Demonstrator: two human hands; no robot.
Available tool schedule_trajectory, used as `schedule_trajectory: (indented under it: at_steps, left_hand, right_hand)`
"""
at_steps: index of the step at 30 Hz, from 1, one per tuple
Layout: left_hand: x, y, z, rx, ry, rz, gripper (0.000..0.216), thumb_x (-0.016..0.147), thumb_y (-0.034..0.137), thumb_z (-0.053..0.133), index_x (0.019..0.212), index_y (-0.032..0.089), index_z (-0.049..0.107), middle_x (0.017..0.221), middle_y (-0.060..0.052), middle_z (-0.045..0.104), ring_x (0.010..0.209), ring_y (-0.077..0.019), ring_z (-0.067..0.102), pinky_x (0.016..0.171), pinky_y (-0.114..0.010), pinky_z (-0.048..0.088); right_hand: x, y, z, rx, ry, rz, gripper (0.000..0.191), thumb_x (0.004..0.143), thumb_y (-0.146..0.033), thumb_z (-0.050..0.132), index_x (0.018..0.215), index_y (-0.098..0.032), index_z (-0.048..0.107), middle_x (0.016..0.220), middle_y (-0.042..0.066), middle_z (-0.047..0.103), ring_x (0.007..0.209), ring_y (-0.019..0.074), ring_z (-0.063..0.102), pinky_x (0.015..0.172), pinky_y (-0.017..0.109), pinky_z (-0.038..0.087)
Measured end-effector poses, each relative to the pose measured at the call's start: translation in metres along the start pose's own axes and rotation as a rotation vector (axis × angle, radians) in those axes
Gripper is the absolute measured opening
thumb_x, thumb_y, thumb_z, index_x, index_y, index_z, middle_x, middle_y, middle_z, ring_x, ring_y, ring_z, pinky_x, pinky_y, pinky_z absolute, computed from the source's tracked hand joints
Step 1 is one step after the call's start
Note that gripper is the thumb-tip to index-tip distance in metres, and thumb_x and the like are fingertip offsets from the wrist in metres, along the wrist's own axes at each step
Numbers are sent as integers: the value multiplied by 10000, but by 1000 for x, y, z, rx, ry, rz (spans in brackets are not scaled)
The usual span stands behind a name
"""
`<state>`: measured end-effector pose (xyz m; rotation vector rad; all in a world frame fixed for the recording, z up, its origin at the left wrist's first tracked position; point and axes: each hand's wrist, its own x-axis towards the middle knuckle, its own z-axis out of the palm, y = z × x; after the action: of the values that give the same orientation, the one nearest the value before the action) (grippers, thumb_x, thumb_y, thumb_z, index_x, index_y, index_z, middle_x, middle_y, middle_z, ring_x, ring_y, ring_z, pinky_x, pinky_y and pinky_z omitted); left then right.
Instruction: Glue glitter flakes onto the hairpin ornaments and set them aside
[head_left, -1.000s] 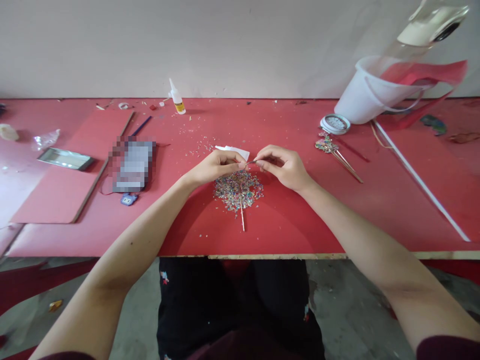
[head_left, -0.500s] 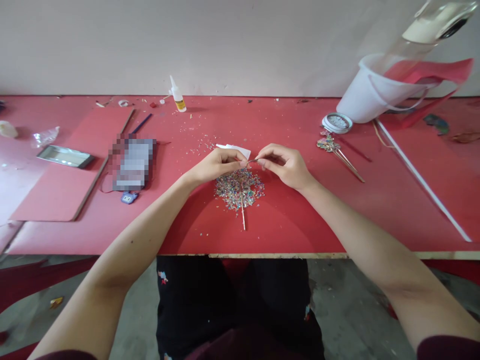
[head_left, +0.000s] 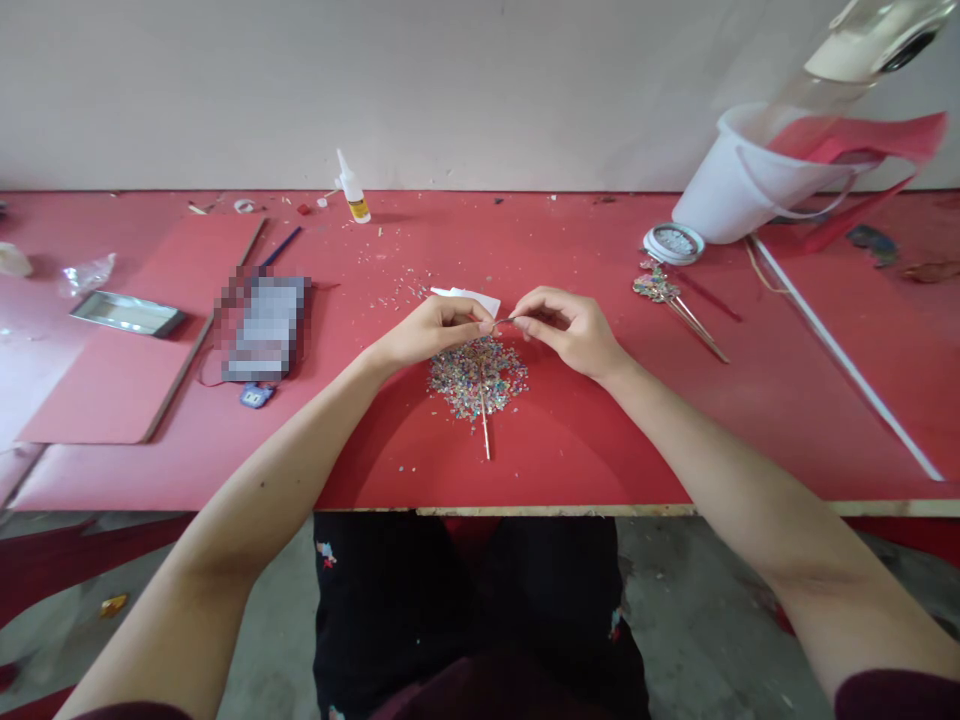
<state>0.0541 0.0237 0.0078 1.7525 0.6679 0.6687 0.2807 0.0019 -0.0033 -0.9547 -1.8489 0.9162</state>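
Note:
My left hand [head_left: 435,330] and my right hand [head_left: 566,328] meet above a heap of small multicoloured beads [head_left: 478,376] on the red table [head_left: 570,440]. Both hands are pinched shut, and a thin wire [head_left: 504,321] runs between their fingertips. A thin stick [head_left: 485,430] lies across the heap, pointing toward the table's front edge. Just behind my hands lies a white scrap of paper [head_left: 469,298].
A glue bottle [head_left: 352,190] stands at the back. A blurred flat object [head_left: 262,326], a metal tray [head_left: 127,313] and a red board [head_left: 142,340] lie at left. At right are a white bucket [head_left: 739,180], a round tin [head_left: 673,243], finished beaded sticks [head_left: 675,305] and a long white rod [head_left: 847,365].
Both hands stay over the bead heap, with the fingertips shifting only slightly along the wire. The view has tilted a little.

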Motion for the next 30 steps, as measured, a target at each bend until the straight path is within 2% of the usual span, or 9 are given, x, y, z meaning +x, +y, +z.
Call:
schedule_trajectory:
  at_steps: [13,20,30]
  left_hand:
    - [0,2,0,12,8,-5,155,868,267,593,826,125,642,631,25,508,531,-48,378,503,-202,288]
    - [1,3,0,48,-5,-24,159,865,271,593,818,127,641,600,35,493,517,-51,374,500,-207,286]
    - [1,4,1,63,-5,-43,159,871,270,588,823,128,637,605,35,490,522,-52,370,495,-204,277]
  right_hand:
    - [1,1,0,-8,-1,-3,128,861,-338,649,845,-211,652,817,3,620,664,124,553,648,301,444]
    - [1,1,1,-62,-2,-24,120,859,-333,646,845,-214,655,852,18,638,744,152,572,674,312,454]
    - [0,2,1,-53,1,-27,126,856,-340,644,846,-215,655,861,24,642,761,160,586,690,325,474]
